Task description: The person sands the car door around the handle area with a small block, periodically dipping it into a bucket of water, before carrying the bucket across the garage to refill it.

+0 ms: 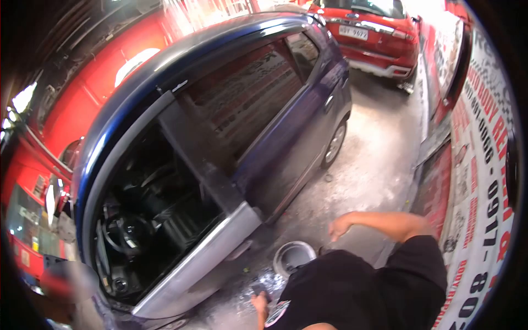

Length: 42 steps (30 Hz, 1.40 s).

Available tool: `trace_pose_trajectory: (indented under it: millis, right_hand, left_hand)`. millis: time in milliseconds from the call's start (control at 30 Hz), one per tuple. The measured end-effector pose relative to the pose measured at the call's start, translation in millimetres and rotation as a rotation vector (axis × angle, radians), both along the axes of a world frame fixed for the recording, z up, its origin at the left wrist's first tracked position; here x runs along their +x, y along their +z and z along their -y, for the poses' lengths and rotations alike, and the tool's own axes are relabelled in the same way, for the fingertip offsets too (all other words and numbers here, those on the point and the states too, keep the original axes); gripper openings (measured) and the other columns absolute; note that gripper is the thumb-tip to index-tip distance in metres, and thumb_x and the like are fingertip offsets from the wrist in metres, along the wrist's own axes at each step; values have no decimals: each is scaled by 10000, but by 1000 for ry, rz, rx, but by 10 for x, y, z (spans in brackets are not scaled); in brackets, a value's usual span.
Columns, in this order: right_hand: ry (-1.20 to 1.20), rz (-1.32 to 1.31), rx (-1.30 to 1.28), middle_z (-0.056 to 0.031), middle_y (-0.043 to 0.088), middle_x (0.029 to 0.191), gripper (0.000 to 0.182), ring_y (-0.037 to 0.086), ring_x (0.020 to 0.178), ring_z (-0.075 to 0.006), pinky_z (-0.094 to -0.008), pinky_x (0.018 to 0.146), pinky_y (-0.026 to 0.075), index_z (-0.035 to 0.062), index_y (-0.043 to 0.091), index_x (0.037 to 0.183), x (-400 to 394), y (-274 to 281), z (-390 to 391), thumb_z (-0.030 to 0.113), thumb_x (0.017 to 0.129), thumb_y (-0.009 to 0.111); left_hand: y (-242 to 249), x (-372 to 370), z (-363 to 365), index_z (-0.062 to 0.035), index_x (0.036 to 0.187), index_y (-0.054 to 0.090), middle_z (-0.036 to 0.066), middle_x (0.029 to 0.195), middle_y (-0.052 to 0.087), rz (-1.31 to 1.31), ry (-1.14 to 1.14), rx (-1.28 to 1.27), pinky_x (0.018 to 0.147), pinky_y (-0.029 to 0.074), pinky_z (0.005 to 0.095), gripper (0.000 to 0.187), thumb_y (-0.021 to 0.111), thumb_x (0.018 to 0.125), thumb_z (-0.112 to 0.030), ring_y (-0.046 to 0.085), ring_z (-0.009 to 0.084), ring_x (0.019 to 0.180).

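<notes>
My left hand (258, 302) is low beside the front door, its fingers closed round a small dark flat piece (259, 288) whose kind I cannot make out. Bent across to the right, my right hand (340, 225) is in the air with loosely curved fingers, and no object shows in it. A round pale bucket (279, 260) stands on the wet floor between my hands, its inside grey. Along my left is a dark blue car (286, 135). Its front door (206, 258) has a dull grey, bare-looking patch below the window opening.
A red car (379, 47) is parked behind the blue one. To my right runs a wall with a large printed auto body repair banner (478, 181). The concrete floor (357, 170) forms a narrow lane between car and wall. The blue car's side mirror (69, 283) looks blurred.
</notes>
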State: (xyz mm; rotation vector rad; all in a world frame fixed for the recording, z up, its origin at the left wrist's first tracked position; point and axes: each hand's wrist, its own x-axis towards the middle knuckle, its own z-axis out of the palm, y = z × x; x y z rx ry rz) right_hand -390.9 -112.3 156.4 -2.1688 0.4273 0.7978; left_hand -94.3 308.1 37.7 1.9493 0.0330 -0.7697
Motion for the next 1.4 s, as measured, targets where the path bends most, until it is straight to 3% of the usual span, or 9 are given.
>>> trace_pose_trajectory:
  millis: [33, 100, 433, 500, 967, 1200, 1233, 1333, 1400]
  right_hand:
    - [65, 26, 6, -217, 698, 1234, 582, 661, 1156, -368, -465, 1003, 511, 21, 693, 1261, 69, 174, -8, 469, 892, 727]
    - [235, 159, -1, -213, 714, 1186, 532, 677, 1121, -348, -453, 970, 524, 35, 709, 1240, 315, 771, -185, 456, 914, 709]
    - [904, 1021, 303, -138, 638, 915, 311, 625, 848, -282, -369, 722, 539, -40, 636, 1270, 312, 4456, -1611, 158, 1037, 584]
    - [882, 947, 418, -160, 617, 766, 152, 643, 653, -266, -334, 499, 477, -3, 657, 804, 400, 4697, -1909, 144, 786, 693]
    - [1052, 1182, 1398, -187, 727, 951, 153, 596, 560, -207, -293, 449, 444, -15, 690, 900, 888, 3903, -1349, 125, 916, 632]
    - [-137, 1737, 611, -7, 584, 719, 149, 557, 577, -152, -321, 529, 496, 167, 588, 808, 332, 3800, -962, 271, 898, 644]
    - [135, 974, 801, 47, 523, 629, 168, 449, 493, -65, -280, 474, 420, 206, 578, 814, 15, 3797, -159, 319, 919, 646]
    - [561, 1566, 1271, -234, 697, 1144, 387, 691, 794, -240, -307, 608, 565, -47, 666, 1150, -96, 3119, 47, 283, 960, 603]
    - [-76, 817, 1216, 89, 457, 549, 193, 346, 406, -29, -238, 406, 304, 244, 572, 776, 205, 3821, -401, 345, 920, 651]
  left_hand:
    - [-1223, 354, -549, 20, 1012, 632, 108, 811, 673, 48, -290, -144, 572, 556, 413, 179, 652, 842, -32, 664, 241, 636]
    - [-452, 447, -514, 45, 975, 665, 132, 830, 690, 44, -570, 399, 614, 549, 425, 238, 705, 786, -94, 683, 266, 687]
    - [-1228, 677, -367, 64, 927, 731, 182, 821, 740, 226, -256, 50, 705, 555, 423, 336, 710, 732, -209, 711, 274, 777]
    - [-450, 477, -98, 59, 991, 720, 212, 912, 743, 280, -436, 189, 750, 552, 436, 390, 708, 751, -249, 721, 311, 824]
    - [-505, -69, -950, -9, 1005, 734, 233, 844, 720, 179, -133, 457, 772, 557, 454, 345, 666, 766, -248, 732, 347, 831]
    - [-484, -813, -1473, 48, 822, 712, 268, 734, 692, 220, -15, 555, 699, 569, 482, 319, 599, 742, -240, 729, 393, 742]
    - [-418, -932, -1377, 46, 806, 707, 274, 725, 683, 93, 72, 498, 693, 562, 487, 332, 593, 746, -261, 725, 396, 730]
    - [-320, -1271, -1104, 61, 906, 705, 261, 750, 701, 9, 217, 430, 681, 561, 472, 325, 628, 768, -223, 732, 366, 719]
    - [-90, -1429, -730, 58, 986, 703, 265, 810, 715, 17, 220, 382, 748, 558, 469, 348, 642, 794, -226, 737, 362, 791]
